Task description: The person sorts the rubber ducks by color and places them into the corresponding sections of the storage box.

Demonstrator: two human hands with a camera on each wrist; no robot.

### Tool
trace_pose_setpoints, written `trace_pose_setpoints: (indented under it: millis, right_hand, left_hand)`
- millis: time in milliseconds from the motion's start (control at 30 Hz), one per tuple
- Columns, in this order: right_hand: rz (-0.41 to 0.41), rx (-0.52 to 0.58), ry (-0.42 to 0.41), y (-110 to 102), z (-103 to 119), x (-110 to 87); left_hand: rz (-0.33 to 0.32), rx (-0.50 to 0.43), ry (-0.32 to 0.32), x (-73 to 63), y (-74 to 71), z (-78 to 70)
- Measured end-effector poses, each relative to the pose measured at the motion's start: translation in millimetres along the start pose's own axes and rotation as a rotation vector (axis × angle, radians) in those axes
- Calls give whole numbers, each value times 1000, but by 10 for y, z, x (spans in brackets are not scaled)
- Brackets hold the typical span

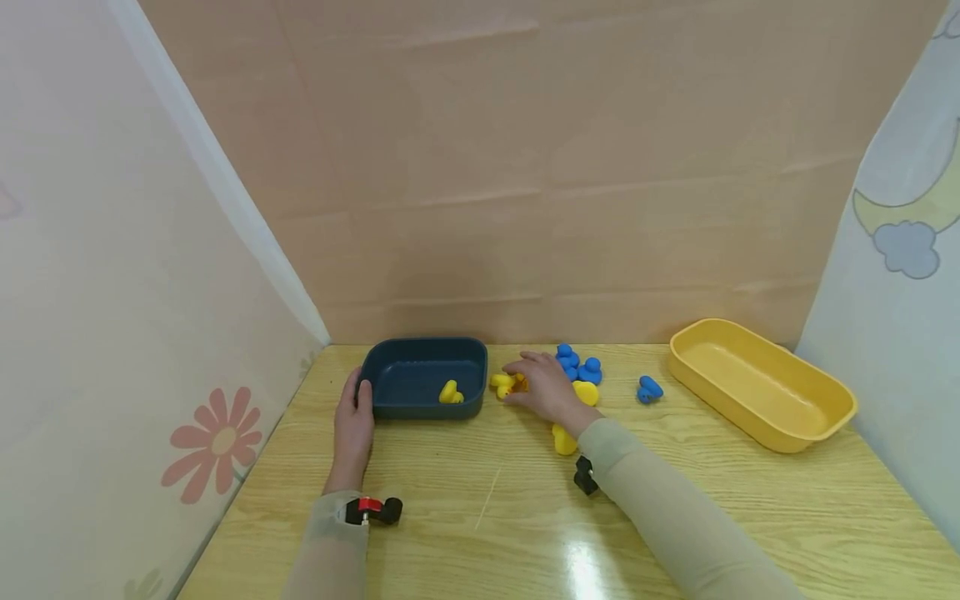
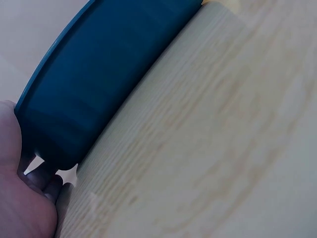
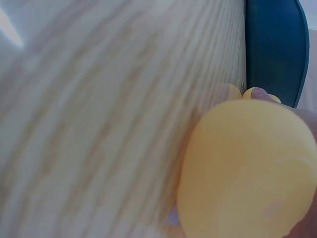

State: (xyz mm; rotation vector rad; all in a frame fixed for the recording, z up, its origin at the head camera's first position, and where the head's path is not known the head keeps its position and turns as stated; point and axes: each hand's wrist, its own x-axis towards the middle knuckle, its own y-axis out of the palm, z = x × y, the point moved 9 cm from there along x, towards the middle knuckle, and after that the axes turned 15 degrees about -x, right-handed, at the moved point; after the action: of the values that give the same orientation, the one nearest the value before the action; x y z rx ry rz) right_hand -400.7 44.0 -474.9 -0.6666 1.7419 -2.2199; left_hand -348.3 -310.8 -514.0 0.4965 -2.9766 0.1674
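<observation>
My left hand (image 1: 354, 425) grips the left end of a dark blue tub (image 1: 408, 412), its thumb at the rim; in the left wrist view, fingers (image 2: 42, 176) show beyond the tub's end. One yellow toy duck (image 1: 450, 393) lies inside near the front right corner. Right of the tub, my right hand (image 1: 546, 387) is over yellow ducks (image 1: 502, 382), thumb and fingers spread around them; a firm hold cannot be made out. Under that wrist are another yellow duck (image 1: 587, 393) and one nearer me (image 1: 564, 440). A large yellow duck (image 3: 247, 168) fills much of the right wrist view.
Several blue ducks (image 1: 591, 372) cluster behind my right hand, and a single blue duck (image 1: 649, 390) lies farther right. A yellow tub (image 1: 765, 400) stands slanted at the table's right side. A brown-covered wall (image 1: 480, 208) closes off the back of the wooden table (image 1: 480, 517).
</observation>
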Motion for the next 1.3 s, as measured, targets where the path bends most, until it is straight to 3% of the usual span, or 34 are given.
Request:
trace_pose_setpoints:
  millis: [500,1000,1300]
  right_hand:
    - [-11,18,26,-15,-31,-9]
    - [-125,41,126,-517,-167,-59]
    - [-159,129,133,-617,-74,-54]
  left_hand:
    - [-9,10,11,-13,30,-10]
    - [-18,16,13,39,169,-77]
    - [-14,-27,6,33,296,-55]
